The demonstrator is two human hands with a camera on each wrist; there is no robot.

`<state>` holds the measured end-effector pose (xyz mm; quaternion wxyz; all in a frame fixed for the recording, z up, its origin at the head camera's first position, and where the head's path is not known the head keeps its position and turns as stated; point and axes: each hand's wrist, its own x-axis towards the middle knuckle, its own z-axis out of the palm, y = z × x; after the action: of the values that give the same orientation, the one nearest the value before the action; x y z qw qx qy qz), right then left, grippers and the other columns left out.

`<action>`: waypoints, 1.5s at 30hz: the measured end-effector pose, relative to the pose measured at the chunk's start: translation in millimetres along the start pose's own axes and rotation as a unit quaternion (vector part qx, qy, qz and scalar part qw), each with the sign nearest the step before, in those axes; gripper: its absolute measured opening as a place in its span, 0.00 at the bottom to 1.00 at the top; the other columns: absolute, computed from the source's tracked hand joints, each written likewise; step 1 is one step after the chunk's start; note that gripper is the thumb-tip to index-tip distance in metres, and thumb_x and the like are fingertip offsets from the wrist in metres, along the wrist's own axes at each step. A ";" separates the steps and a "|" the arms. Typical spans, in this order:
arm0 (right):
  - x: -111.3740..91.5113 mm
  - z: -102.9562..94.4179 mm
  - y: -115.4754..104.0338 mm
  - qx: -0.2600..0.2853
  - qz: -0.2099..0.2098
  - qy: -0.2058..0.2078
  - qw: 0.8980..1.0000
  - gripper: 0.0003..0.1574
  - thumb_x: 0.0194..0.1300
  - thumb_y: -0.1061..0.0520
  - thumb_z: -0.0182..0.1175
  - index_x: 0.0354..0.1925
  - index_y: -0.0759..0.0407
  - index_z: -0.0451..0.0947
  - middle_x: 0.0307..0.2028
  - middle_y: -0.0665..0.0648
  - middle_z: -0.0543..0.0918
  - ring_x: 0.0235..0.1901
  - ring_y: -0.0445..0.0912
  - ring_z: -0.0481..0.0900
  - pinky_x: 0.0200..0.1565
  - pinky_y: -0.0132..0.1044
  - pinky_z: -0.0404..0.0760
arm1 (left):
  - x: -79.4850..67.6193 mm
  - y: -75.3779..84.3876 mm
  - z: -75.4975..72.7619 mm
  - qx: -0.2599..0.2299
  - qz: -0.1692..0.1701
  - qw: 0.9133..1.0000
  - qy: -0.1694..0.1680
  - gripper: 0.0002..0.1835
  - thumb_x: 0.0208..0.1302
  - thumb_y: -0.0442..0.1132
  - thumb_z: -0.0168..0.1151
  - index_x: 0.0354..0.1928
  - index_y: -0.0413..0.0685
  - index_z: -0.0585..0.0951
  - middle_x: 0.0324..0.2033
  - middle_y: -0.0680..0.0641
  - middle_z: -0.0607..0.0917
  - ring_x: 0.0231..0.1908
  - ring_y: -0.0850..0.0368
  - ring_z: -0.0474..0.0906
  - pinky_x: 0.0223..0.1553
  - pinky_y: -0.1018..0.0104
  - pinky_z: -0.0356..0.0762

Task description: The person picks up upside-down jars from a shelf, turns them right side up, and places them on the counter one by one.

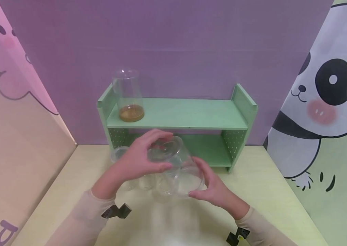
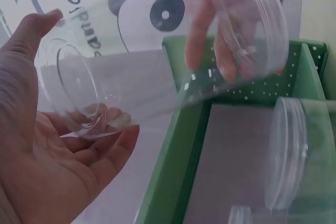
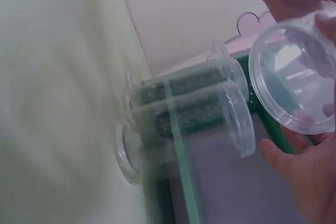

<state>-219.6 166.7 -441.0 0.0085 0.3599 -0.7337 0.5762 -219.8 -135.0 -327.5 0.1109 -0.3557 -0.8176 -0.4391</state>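
Both hands hold a clear plastic jar [image 1: 180, 163], which is tilted above the table. My left hand [image 1: 139, 159] grips its raised base end, thumb on one side and fingers on the other, as the left wrist view shows. Around the wider end, which has a ridged clear lid or rim [image 3: 299, 77], curls my right hand [image 1: 213, 189]. I cannot tell if that end is closed. The jar is see-through, and I make out no contents. Behind the hands, more clear jars [image 3: 194, 119] stand on the table, partly hidden by the left hand in the head view.
A green two-tier shelf [image 1: 176, 112] stands at the back of the table [image 1: 284, 205]. On its upper board, at the left, is a tall clear jar with a brown bottom [image 1: 131, 112]. A purple wall [image 1: 173, 51] rises behind; decorated panels flank both sides.
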 end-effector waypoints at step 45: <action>31.9 -45.9 -36.6 0.087 -0.148 0.010 0.985 0.58 0.66 0.43 0.81 0.81 0.65 0.67 0.76 0.53 0.76 0.70 0.48 0.74 0.63 0.37 0.82 | -60.8 -40.0 38.9 -0.074 -0.102 0.991 -0.050 0.49 0.52 0.47 0.90 0.74 0.48 0.73 0.69 0.50 0.81 0.71 0.51 0.79 0.77 0.48 0.74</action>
<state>-242.0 186.4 -381.3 0.0698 0.4580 -0.6195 0.6337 -197.9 -147.9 -406.1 -0.0025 -0.2991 -0.8196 -0.4887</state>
